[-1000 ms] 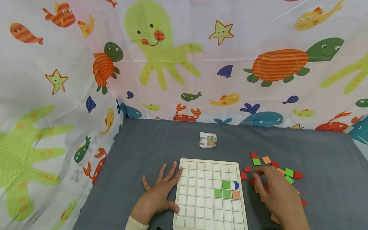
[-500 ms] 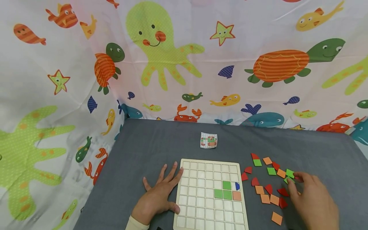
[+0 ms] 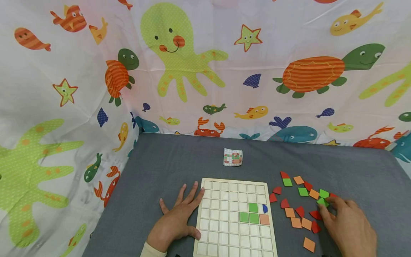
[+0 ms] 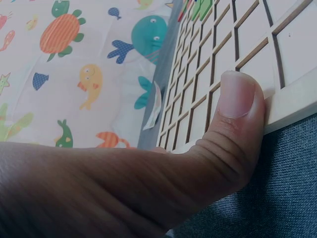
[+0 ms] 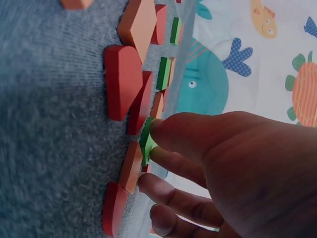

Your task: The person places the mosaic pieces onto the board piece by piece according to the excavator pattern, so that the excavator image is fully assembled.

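Note:
My right hand (image 3: 351, 221) pinches a green square tile (image 3: 322, 202) between thumb and index finger, among the loose tiles right of the board. In the right wrist view the thumb and a fingertip touch this tile's edges, and it looks tilted on the cloth. With fingers spread, my left hand (image 3: 176, 221) lies at the left side of the wooden grid board (image 3: 223, 224). Its thumb (image 4: 240, 99) rests on the board's rim. Three green tiles (image 3: 253, 218), one salmon tile (image 3: 264, 219) and a blue half-round piece (image 3: 264, 208) sit in the board's cells.
Several orange squares (image 3: 296, 222), red quarter-rounds (image 3: 300, 211) and further green squares (image 3: 303, 191) lie scattered right of the board. A small printed grid card (image 3: 233, 157) lies behind it on the grey cloth (image 3: 179, 153). A sea-animal curtain (image 3: 205, 71) hangs at the back and left.
From over the middle of the loose tiles, my right hand has moved right, to the green tile, and its fingertips have come together on it. My left hand keeps its place.

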Demonstrator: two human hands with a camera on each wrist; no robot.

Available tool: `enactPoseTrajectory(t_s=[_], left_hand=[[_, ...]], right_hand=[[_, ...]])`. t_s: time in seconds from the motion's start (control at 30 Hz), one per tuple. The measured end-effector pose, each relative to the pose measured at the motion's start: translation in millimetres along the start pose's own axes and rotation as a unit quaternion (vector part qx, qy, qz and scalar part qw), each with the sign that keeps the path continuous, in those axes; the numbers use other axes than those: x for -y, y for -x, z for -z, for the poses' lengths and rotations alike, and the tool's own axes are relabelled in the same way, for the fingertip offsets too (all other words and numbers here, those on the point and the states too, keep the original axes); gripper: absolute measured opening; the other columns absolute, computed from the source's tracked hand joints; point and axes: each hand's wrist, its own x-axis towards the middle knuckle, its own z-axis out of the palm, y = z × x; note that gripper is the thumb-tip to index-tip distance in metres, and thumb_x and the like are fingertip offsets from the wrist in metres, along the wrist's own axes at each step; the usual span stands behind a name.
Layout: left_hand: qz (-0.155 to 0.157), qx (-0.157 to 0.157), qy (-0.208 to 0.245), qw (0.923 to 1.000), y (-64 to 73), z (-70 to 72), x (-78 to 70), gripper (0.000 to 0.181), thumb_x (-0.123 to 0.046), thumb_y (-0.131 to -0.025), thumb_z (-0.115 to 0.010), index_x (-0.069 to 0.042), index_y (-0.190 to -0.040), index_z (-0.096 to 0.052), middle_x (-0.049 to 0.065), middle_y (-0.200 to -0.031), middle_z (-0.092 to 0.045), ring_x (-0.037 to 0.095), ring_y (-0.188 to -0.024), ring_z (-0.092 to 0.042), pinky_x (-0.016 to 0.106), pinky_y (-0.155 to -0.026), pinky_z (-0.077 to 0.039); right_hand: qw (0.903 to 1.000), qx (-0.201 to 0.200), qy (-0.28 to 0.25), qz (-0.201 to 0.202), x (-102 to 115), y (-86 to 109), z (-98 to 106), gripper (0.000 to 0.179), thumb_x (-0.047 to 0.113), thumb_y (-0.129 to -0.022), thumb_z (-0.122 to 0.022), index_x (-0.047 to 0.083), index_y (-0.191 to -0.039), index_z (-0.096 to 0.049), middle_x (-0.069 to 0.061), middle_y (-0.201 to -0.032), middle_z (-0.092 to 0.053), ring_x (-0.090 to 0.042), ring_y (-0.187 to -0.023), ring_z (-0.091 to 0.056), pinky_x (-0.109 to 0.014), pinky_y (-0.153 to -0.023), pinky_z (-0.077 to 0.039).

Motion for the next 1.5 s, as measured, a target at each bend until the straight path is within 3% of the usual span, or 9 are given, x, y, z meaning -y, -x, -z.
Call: enactPoseTrajectory(t_s=[0.3,0.57,0.7,1.37,1.5], left_hand=[[0.000,-0.003,0.004,1.0000,0.3,0.6,-0.2,0.135,-0.044,-0.059,-0.095,-0.033,-0.171,-0.021,-0.004,-0.179,-0.003,0.037,-0.164,0.007,0.096,-0.094,0.017],[0.006,0.004,0.001,1.0000,-0.2,-1.0,1.3,0.135,-0.044,-0.060,-0.095,-0.034,-0.171,-0.019,-0.006,-0.179,-0.001,0.036,-0.164,0.008,0.095,-0.095,0.017],[0.007,0.009,0.004,0.9999,0.4,-0.7,1.0,0.134,-0.044,-0.061,-0.095,-0.035,-0.171,-0.019,-0.006,-0.179,-0.001,0.036,-0.164,0.008,0.095,-0.095,0.017],[-0.001,0.010,0.017,0.9998,-1.8,-0.8,4.5,0.132,-0.042,-0.064,-0.095,-0.038,-0.171,-0.017,-0.006,-0.179,0.000,0.038,-0.164,0.008,0.095,-0.093,0.018],[0.000,0.007,0.010,0.9999,-1.1,-0.4,3.1,0.132,-0.042,-0.064,-0.095,-0.036,-0.171,-0.018,-0.006,-0.179,0.000,0.037,-0.164,0.008,0.096,-0.094,0.017]], right_hand=[[0.9999,0.011,-0.006,0.010,3.4,-1.3,-0.6,0.056,0.040,-0.094,-0.080,0.000,-0.130,-0.064,-0.027,-0.106,-0.055,-0.037,-0.088,-0.055,-0.054,-0.064,-0.053],[0.9990,0.037,-0.024,0.004,9.1,-2.7,-4.4,0.053,0.035,-0.095,-0.076,-0.002,-0.130,-0.062,-0.036,-0.124,-0.047,-0.043,-0.093,-0.057,-0.064,-0.077,-0.053],[0.9982,0.053,-0.030,0.002,9.9,-1.7,-5.8,0.053,0.034,-0.095,-0.072,-0.006,-0.129,-0.061,-0.037,-0.125,-0.047,-0.043,-0.092,-0.058,-0.064,-0.076,-0.053],[0.9985,0.026,-0.032,0.036,18.6,2.9,-5.9,0.058,0.036,-0.091,-0.070,-0.007,-0.128,-0.063,-0.038,-0.121,-0.050,-0.039,-0.081,-0.059,-0.055,-0.063,-0.052],[0.9982,0.018,-0.035,0.045,23.5,8.4,-1.7,0.060,0.042,-0.093,-0.071,-0.005,-0.129,-0.064,-0.037,-0.122,-0.051,-0.041,-0.083,-0.061,-0.059,-0.064,-0.053]])
